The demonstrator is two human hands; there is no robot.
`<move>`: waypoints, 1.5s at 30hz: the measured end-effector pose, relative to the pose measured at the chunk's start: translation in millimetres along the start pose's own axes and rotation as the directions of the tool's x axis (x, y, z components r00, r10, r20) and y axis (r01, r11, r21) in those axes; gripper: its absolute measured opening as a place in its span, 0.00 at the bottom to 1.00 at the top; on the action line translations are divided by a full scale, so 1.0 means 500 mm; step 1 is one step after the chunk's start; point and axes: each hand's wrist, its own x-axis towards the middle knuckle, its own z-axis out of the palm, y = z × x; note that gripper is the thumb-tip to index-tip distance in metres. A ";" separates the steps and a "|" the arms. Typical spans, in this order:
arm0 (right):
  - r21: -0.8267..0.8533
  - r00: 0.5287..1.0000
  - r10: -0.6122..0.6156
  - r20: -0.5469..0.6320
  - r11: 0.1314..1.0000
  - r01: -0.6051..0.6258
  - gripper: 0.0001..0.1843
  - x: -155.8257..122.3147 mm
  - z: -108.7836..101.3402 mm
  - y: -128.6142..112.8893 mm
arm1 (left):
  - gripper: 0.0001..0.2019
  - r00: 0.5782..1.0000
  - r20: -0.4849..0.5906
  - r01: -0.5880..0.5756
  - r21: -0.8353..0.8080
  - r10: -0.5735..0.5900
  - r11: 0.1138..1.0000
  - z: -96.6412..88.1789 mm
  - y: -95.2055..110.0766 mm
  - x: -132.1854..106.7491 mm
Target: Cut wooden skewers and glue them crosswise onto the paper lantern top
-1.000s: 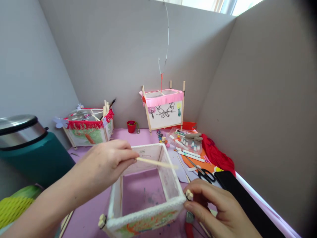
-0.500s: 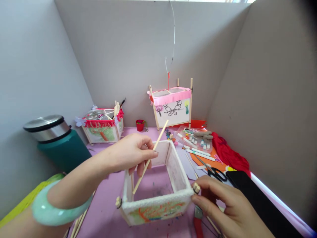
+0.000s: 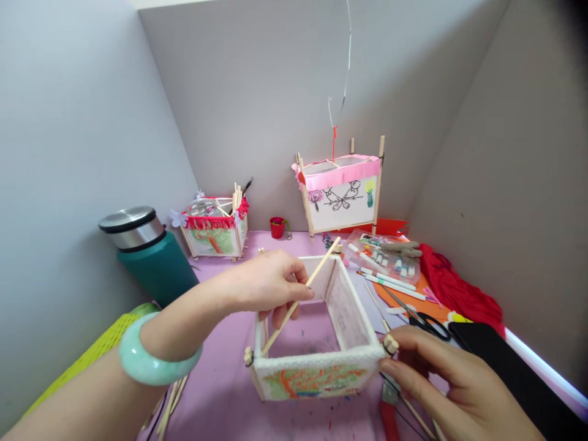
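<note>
My left hand, with a pale green bangle on its wrist, pinches a thin wooden stick. The stick slants over the opening of a white-edged box frame, its lower end just inside the near left corner. Orange and green drawing covers the box's near panel. At the near right corner, my right hand grips the box by its bundled wooden corner post, thumb below and fingers behind. Through the open top and bottom of the box the purple table shows.
A teal bottle and a red-fringed lantern box stand at left. Behind are a small red pot and a pink-trimmed lantern. Scissors, markers, red cloth and a black phone-like slab lie right.
The whole view has shifted, so things appear further right. The left hand's stick has tipped over more, its lower end nearer the box's near left corner. The right hand keeps its grip.
</note>
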 end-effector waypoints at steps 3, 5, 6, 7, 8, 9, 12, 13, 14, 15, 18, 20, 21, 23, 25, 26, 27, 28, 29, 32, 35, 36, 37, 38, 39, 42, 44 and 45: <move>-0.007 1.000 -0.007 0.015 1.000 0.007 0.06 0.001 0.000 0.001 | 0.09 0.999 0.027 -0.030 0.028 0.029 0.999 -0.001 0.001 0.003; -0.007 1.000 -0.013 0.012 1.000 0.013 0.07 0.001 0.000 0.003 | 0.09 0.999 0.044 -0.034 0.038 0.032 0.999 -0.002 0.002 0.003; -0.007 1.000 -0.015 0.004 1.000 0.015 0.07 0.000 0.001 0.004 | 0.09 0.998 0.046 -0.033 0.041 0.031 0.999 -0.002 0.003 0.003; -0.007 1.000 -0.016 -0.002 1.000 0.016 0.07 0.000 0.002 0.005 | 0.09 0.998 0.048 -0.030 0.043 0.028 0.999 -0.003 0.004 0.002; -0.008 1.000 -0.016 -0.007 1.000 0.016 0.07 -0.001 0.002 0.006 | 0.09 0.999 0.048 -0.025 0.042 0.023 0.999 -0.003 0.006 0.001; -0.010 1.000 -0.018 -0.012 1.000 0.018 0.07 -0.002 0.003 0.007 | 0.08 0.999 0.049 -0.021 0.040 0.019 0.999 -0.004 0.007 0.000; -0.018 1.000 -0.017 -0.008 1.000 0.017 0.07 -0.003 0.004 0.007 | 0.07 0.999 0.042 -0.007 0.025 0.006 1.000 -0.004 0.008 -0.002; -0.019 1.000 -0.013 -0.002 1.000 0.013 0.06 -0.004 0.003 0.006 | 0.07 0.999 0.043 0.000 0.023 -0.001 1.000 -0.003 0.007 -0.001; -0.018 1.000 -0.008 0.006 1.000 0.008 0.06 -0.004 0.002 0.004 | 0.07 0.999 0.043 0.007 0.024 -0.008 1.000 -0.002 0.006 0.001; -0.016 1.000 -0.001 0.017 1.000 0.001 0.06 -0.004 0.002 0.001 | 0.08 0.999 0.043 0.016 0.028 -0.017 0.999 0.000 0.004 0.002; -0.002 0.999 0.020 0.033 1.000 -0.020 0.06 -0.003 0.000 -0.007 | 0.09 0.998 0.047 0.048 0.044 -0.050 0.998 0.005 -0.002 0.009; 0.004 0.999 0.034 0.028 0.999 -0.034 0.06 -0.002 0.000 -0.012 | 0.10 0.997 0.051 0.056 0.051 -0.058 0.997 0.008 -0.006 0.012; 0.007 0.999 0.039 0.025 0.999 -0.039 0.06 -0.001 0.001 -0.013 | 0.10 0.997 0.052 0.053 0.055 -0.056 0.997 0.009 -0.008 0.012; 0.014 0.999 0.043 0.023 0.999 -0.044 0.06 0.000 0.002 -0.015 | 0.11 0.997 0.054 0.049 0.074 -0.053 0.996 0.011 -0.012 0.013; 0.024 0.999 0.044 0.027 0.999 -0.044 0.06 0.000 0.004 -0.015 | 0.12 0.997 0.054 0.056 0.093 -0.061 0.994 0.012 -0.013 0.013; 0.029 0.999 0.041 0.031 0.999 -0.042 0.06 -0.001 0.004 -0.015 | 0.12 0.996 0.053 0.062 0.099 -0.068 0.993 0.013 -0.014 0.013; 0.032 0.999 0.039 0.036 0.999 -0.040 0.06 -0.001 0.005 -0.014 | 0.12 0.996 0.050 0.067 0.105 -0.073 0.992 0.013 -0.014 0.014; 0.035 0.999 0.035 0.040 0.999 -0.036 0.06 -0.001 0.005 -0.013 | 0.12 0.996 0.046 0.071 0.109 -0.076 0.992 0.014 -0.014 0.015; 0.037 0.999 0.029 0.042 0.999 -0.030 0.05 -0.002 0.005 -0.013 | 0.12 0.996 0.041 0.075 0.112 -0.080 0.991 0.014 -0.013 0.015; 0.038 0.999 0.006 0.039 0.999 -0.007 0.04 -0.001 0.003 -0.013 | 0.12 0.995 0.035 0.084 0.124 -0.089 0.989 0.016 -0.014 0.018; 0.033 0.999 0.001 0.036 0.999 -0.002 0.04 0.000 0.001 -0.014 | 0.12 0.995 0.032 0.088 0.130 -0.093 0.988 0.017 -0.013 0.018; 0.033 0.999 0.002 0.037 0.999 -0.004 0.04 0.000 0.001 -0.014 | 0.11 0.995 0.033 0.092 0.130 -0.097 0.987 0.017 -0.012 0.018; 0.033 0.999 0.005 0.039 0.999 -0.006 0.04 0.000 0.001 -0.014 | 0.11 0.994 0.036 0.096 0.129 -0.102 0.987 0.017 -0.011 0.018; 0.032 0.999 0.008 0.041 0.999 -0.010 0.04 0.000 0.001 -0.014 | 0.11 0.994 0.040 0.100 0.127 -0.105 0.987 0.018 -0.010 0.017; 0.032 0.999 0.010 0.042 0.999 -0.012 0.04 0.000 0.001 -0.014 | 0.11 0.994 0.044 0.099 0.124 -0.105 0.987 0.019 -0.010 0.017; 0.033 0.999 0.017 0.047 0.999 -0.018 0.04 0.002 0.000 -0.016 | 0.11 0.994 0.049 0.090 0.128 -0.097 0.988 0.021 -0.009 0.019; 0.035 0.998 0.023 0.054 0.999 -0.025 0.04 0.004 -0.001 -0.018 | 0.11 0.994 0.048 0.090 0.131 -0.097 0.987 0.022 -0.009 0.021; 0.035 0.998 0.029 0.059 0.999 -0.031 0.04 0.004 -0.001 -0.019 | 0.11 0.994 0.049 0.092 0.130 -0.099 0.987 0.022 -0.010 0.021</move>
